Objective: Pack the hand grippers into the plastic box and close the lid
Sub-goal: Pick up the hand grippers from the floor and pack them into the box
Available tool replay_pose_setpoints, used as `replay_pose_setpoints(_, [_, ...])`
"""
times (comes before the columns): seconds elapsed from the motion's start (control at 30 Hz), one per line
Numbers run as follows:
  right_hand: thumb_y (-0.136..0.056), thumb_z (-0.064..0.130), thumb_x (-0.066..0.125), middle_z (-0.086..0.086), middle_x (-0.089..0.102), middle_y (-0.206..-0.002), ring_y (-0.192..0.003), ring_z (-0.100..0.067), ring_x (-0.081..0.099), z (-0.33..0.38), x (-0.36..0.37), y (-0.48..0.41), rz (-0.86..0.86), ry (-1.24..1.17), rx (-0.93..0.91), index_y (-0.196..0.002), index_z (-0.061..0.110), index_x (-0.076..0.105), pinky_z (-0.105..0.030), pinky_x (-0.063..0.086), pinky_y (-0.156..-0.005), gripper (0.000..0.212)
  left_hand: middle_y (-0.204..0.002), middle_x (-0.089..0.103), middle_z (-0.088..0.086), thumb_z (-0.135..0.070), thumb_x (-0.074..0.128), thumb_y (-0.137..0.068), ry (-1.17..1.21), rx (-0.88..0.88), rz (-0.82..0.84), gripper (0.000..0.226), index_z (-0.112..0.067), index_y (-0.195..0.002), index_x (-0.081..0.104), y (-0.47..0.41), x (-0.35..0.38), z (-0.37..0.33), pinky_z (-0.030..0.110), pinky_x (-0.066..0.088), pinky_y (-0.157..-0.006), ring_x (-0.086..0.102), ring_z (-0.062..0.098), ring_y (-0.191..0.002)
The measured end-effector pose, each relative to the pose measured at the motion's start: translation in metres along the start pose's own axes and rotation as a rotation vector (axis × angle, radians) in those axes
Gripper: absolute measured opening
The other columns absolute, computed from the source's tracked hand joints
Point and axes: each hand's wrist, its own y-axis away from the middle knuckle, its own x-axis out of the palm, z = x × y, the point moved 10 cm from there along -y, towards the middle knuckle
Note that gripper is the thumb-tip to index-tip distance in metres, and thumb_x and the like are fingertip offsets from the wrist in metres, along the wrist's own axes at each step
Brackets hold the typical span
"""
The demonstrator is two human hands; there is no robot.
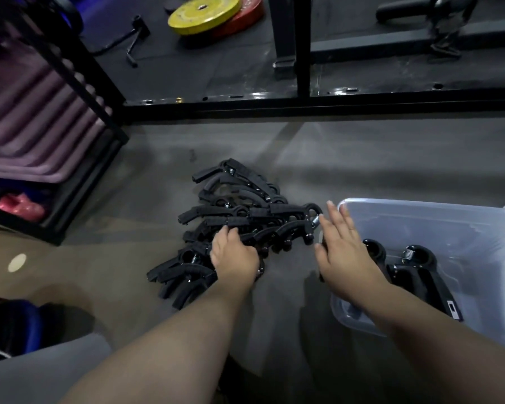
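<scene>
The left hand [233,258] is curling its fingers onto the hand grippers [239,199] lying heaped on the floor [362,158]. The right hand [343,255] is hovering empty, fingers straight and apart. The plastic box [420,204] is sitting at 4 o'clock, already holding two. Lifting one gripper free of tangled springs is looking wisest.
</scene>
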Motion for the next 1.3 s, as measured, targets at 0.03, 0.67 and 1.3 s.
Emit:
replay_pose_setpoints(0.03, [-0.098,0.025,0.042,0.007,-0.007,-0.164,-0.148,-0.008,-0.019,0.000,0.000,0.000,0.003,-0.012,0.008,-0.154,0.014,0.025,-0.036,0.009,-0.123,0.059,-0.159,0.021,-0.001,-0.019,0.051,-0.088,-0.039,-0.029,0.018,0.059,-0.019,-0.146,0.038,-0.004,0.001,0.007,0.039,0.012,-0.119,0.014,0.019,-0.147])
replay_pose_setpoints(0.67, [-0.097,0.021,0.041,0.012,-0.002,-0.164,-0.146,-0.001,-0.020,0.004,-0.003,0.003,0.001,-0.093,0.022,-0.150,0.017,0.033,-0.022,-0.001,-0.112,0.054,-0.158,0.018,0.003,-0.042,0.046,-0.092,-0.413,-0.030,0.378,0.076,-0.031,-0.154,0.005,-0.004,0.044,0.031,0.048,0.012,-0.116,-0.004,0.036,-0.147])
replay_pose_setpoints(1.3, [-0.097,0.021,0.042,0.013,0.000,-0.163,-0.146,0.001,-0.021,0.007,-0.005,0.004,0.012,-0.108,0.019,-0.147,0.018,0.036,-0.022,-0.003,-0.112,0.050,-0.160,0.005,0.009,-0.039,0.038,-0.089,-0.396,-0.114,0.448,0.062,-0.043,-0.149,0.021,-0.003,0.056,0.038,0.049,-0.009,-0.118,-0.009,0.033,-0.147])
